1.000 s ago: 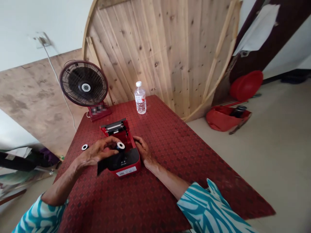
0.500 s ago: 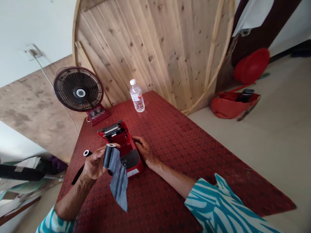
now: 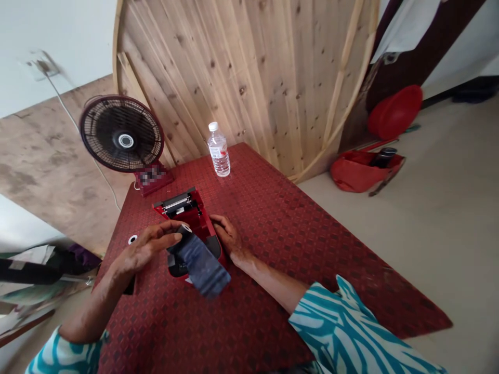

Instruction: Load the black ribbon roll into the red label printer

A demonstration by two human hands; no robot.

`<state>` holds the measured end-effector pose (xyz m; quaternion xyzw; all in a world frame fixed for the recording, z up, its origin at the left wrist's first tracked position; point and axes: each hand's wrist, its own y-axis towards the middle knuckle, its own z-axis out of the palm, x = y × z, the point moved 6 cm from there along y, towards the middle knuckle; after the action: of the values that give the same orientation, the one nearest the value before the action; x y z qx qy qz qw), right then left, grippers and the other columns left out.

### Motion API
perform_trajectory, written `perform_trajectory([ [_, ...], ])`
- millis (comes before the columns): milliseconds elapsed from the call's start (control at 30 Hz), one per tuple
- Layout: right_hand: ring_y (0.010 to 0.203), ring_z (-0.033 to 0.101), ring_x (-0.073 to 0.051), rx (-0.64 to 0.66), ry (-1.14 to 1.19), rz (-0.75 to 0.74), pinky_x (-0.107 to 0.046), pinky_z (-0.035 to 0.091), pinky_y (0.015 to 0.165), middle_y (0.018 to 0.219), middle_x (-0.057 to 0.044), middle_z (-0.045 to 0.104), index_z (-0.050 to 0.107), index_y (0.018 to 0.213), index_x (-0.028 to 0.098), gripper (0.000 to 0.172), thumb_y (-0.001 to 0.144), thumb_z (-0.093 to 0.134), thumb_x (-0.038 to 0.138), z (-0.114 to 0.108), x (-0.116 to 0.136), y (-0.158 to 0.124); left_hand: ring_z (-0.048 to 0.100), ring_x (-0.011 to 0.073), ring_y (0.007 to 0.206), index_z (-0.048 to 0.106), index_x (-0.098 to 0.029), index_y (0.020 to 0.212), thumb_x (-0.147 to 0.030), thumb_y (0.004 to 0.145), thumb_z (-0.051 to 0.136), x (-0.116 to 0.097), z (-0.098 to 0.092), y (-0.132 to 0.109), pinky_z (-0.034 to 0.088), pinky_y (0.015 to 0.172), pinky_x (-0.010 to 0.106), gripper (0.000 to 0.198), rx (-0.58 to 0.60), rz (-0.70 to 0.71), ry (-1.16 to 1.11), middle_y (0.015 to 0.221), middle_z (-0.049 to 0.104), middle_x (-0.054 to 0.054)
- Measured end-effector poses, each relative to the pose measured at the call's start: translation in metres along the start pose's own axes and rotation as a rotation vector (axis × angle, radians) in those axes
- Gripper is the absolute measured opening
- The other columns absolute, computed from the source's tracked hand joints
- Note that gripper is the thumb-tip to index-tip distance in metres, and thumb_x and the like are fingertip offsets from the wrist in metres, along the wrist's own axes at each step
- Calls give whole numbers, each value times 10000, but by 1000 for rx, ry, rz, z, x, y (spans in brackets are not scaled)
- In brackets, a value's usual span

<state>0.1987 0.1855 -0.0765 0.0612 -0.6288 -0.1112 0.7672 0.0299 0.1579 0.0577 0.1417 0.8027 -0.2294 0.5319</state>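
Observation:
My left hand [image 3: 150, 244] pinches a roll of dark ribbon [image 3: 184, 238] with a white core end. Its loose strip [image 3: 208, 270] hangs down to the right, across the front of a small red label printer [image 3: 201, 222]. The printer's lid [image 3: 179, 203] stands raised at the back, showing a roller inside. The ribbon roll is over the printer's open bay, and whether it touches the inside I cannot tell. My right hand [image 3: 230, 238] grips the printer's right side with curled fingers. A second roll with a white core [image 3: 133, 239] lies left of the printer, mostly hidden behind my left hand.
A desk fan [image 3: 123, 137] stands at the table's back left, a clear water bottle [image 3: 219, 153] at the back. The red patterned table [image 3: 296, 249] meets a round wooden panel [image 3: 249, 78] leaning behind it. A red bag [image 3: 353, 171] and red basin [image 3: 395, 111] are on the floor to the right.
My left hand has moved right and turned over, tilting the ribbon roll above the open printer. The loose strip has swung to the right. My right hand stays on the printer.

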Motion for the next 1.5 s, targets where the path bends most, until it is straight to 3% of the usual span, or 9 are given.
perform_trajectory([
  [233,1118,577,-199,9,-22,-5,-385,411,1033,1132,-34,649,651,1085,253,300,852,471,304,1,6,-2,673,254,928,698,-233,1127,-377,831,595,-8,6,39,482,836,339,345,37,28,670,1037,745,51],
  [467,1109,578,-190,23,-27,-4,-365,418,1017,1120,-18,657,646,1077,269,277,861,475,302,0,11,-3,656,321,1047,666,-177,1119,-206,802,589,-3,21,57,466,869,396,328,35,-30,1112,1113,716,146],
  [667,1107,582,-188,29,-24,-8,-359,422,1013,1124,-14,658,643,1090,274,289,863,471,319,0,10,-4,680,276,994,694,-203,1071,-209,803,612,7,23,58,484,833,336,280,100,1,1054,1062,744,90],
  [800,1124,570,-193,28,-23,4,-372,409,1032,1153,-13,652,642,1098,276,291,862,476,319,-1,8,-5,698,235,919,712,-234,1106,-371,902,519,-16,11,23,494,775,279,312,-12,133,844,1063,754,50],
  [933,1142,565,-200,31,-20,10,-382,400,1044,1168,-23,652,644,1103,268,302,853,479,311,-1,6,-5,707,217,802,738,-255,1079,-440,899,534,-20,12,-9,492,703,269,329,-40,107,779,984,772,32],
  [1167,1147,572,-204,33,-33,43,-393,412,1045,1190,-29,652,635,1137,267,314,874,477,337,-2,4,-7,691,211,828,742,-260,940,-349,869,537,-5,20,4,487,716,284,234,-99,136,731,929,766,20],
  [1300,1146,574,-205,37,-40,48,-391,413,1044,1184,-30,657,636,1130,267,311,868,482,331,-2,6,-7,659,203,828,722,-239,918,-319,912,508,-19,30,-5,463,753,298,228,-163,341,849,896,735,44],
  [1500,1169,567,-209,49,-14,53,-383,422,1029,1195,-42,654,630,1142,252,323,865,483,329,0,7,-7,557,183,699,697,-222,943,-247,977,454,-33,62,-41,367,647,305,247,-266,649,1142,762,652,39],
])
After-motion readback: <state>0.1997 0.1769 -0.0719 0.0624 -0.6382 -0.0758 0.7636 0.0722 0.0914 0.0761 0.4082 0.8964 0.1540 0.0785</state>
